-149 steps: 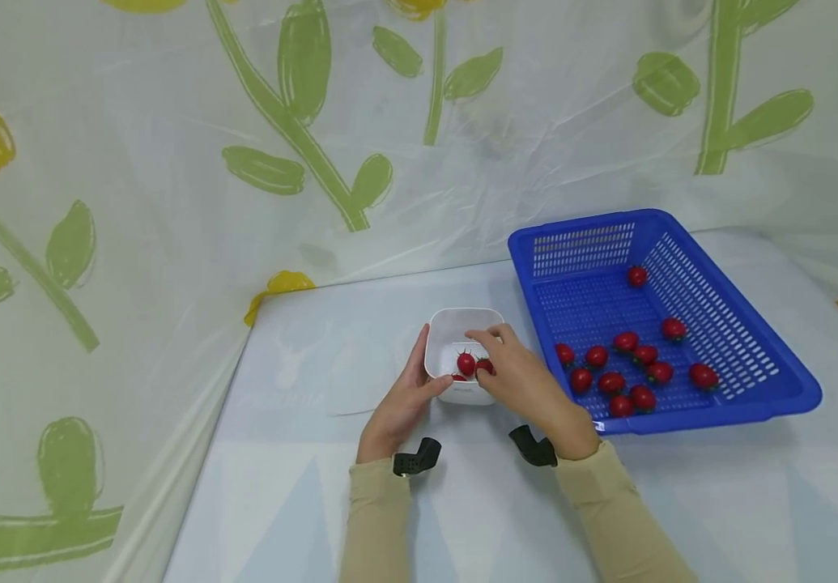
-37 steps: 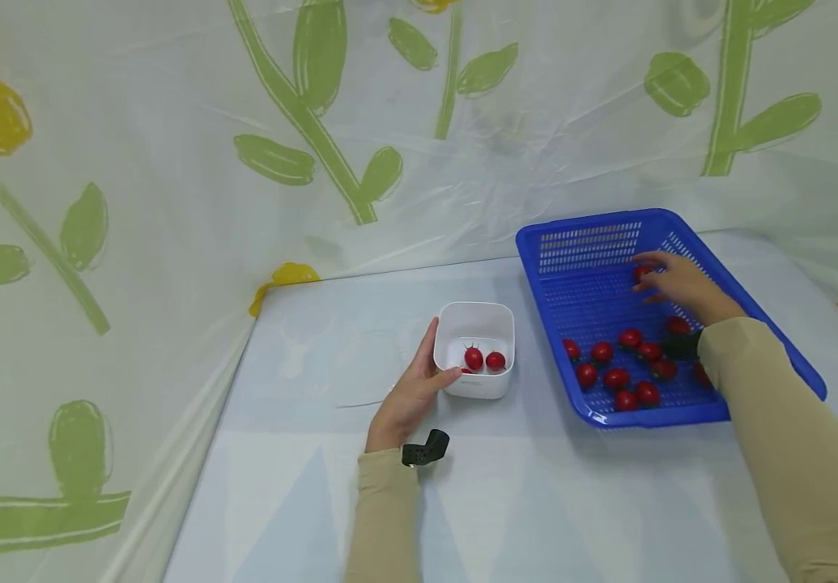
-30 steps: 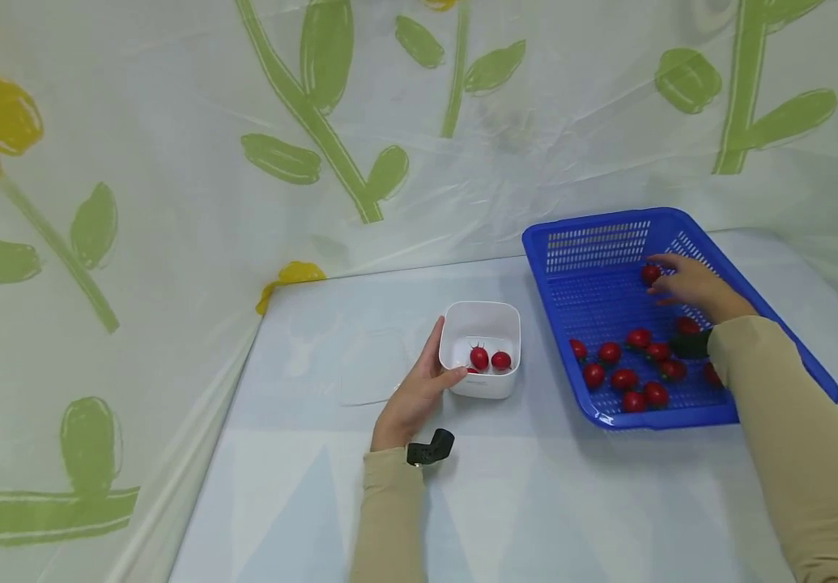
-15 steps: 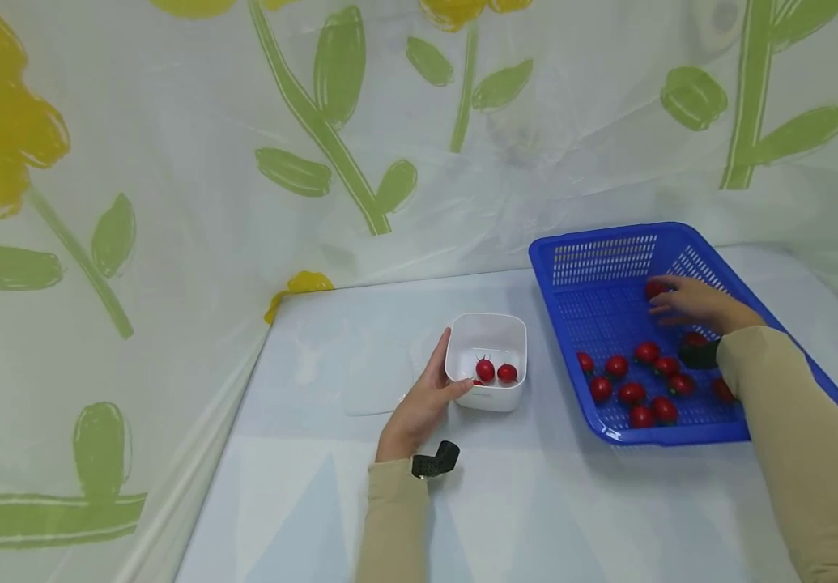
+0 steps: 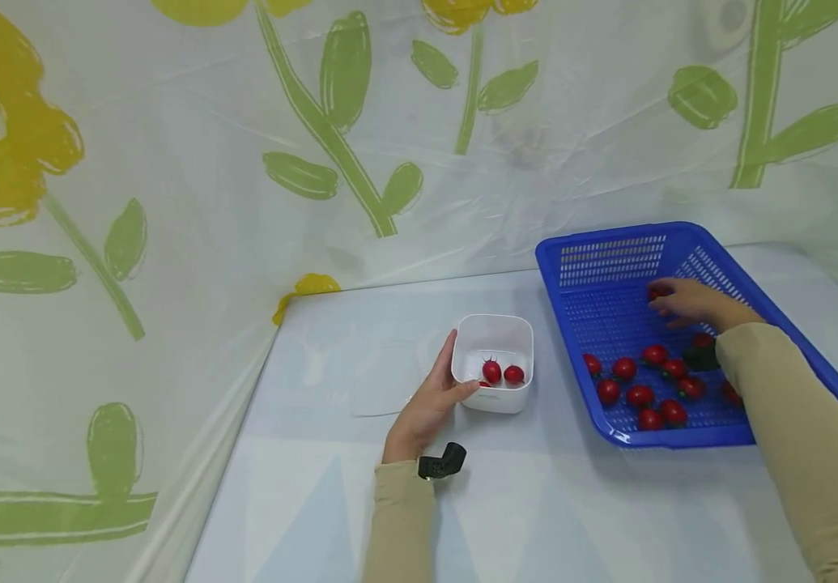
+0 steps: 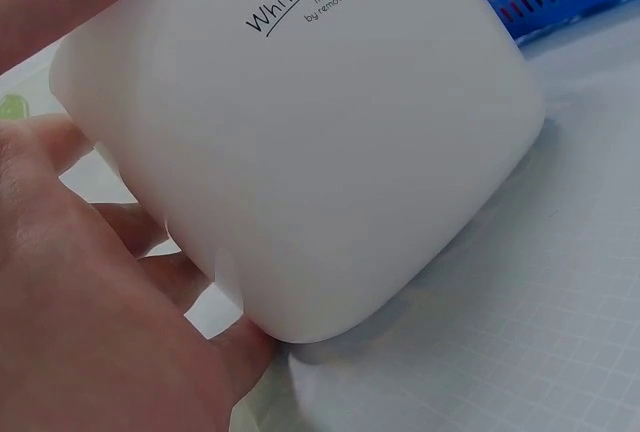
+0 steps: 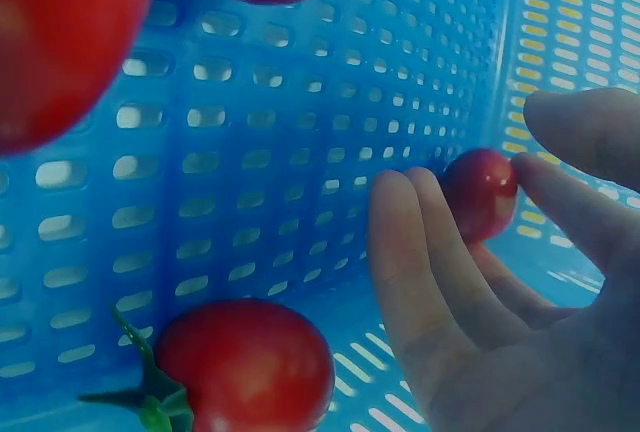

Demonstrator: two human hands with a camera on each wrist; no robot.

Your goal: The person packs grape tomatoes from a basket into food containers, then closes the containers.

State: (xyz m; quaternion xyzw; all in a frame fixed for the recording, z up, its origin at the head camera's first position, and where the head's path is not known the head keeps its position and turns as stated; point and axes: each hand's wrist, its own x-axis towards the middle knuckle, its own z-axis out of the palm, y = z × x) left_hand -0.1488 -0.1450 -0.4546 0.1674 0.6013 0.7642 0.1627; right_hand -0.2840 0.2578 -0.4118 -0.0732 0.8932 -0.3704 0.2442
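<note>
My left hand (image 5: 424,410) grips the left side of a white plastic food container (image 5: 504,400), thumb over its front rim and the other fingers along the side. Its front is lettered "White pack" in the left wrist view. A few cherry tomatoes (image 5: 491,372) lie inside, one partly behind the thumb. In the far part of the blue basket (image 5: 584,380), my right hand (image 5: 697,303) has its fingers curled around a cherry tomato (image 7: 482,195). The head view shows little of that tomato; in the right wrist view fingertips touch it on both sides.
Several more cherry tomatoes (image 5: 640,396) lie in the near half of the basket, some behind the right sleeve (image 5: 790,429). A clear, flat lid-like sheet (image 5: 382,380) lies on the white table left of the container. A flower-printed sheet (image 5: 462,202) hangs behind.
My right hand moved from the white container to the basket's far part and closed around the tomato there. The left hand kept its hold on the container. The head view shifted slightly.
</note>
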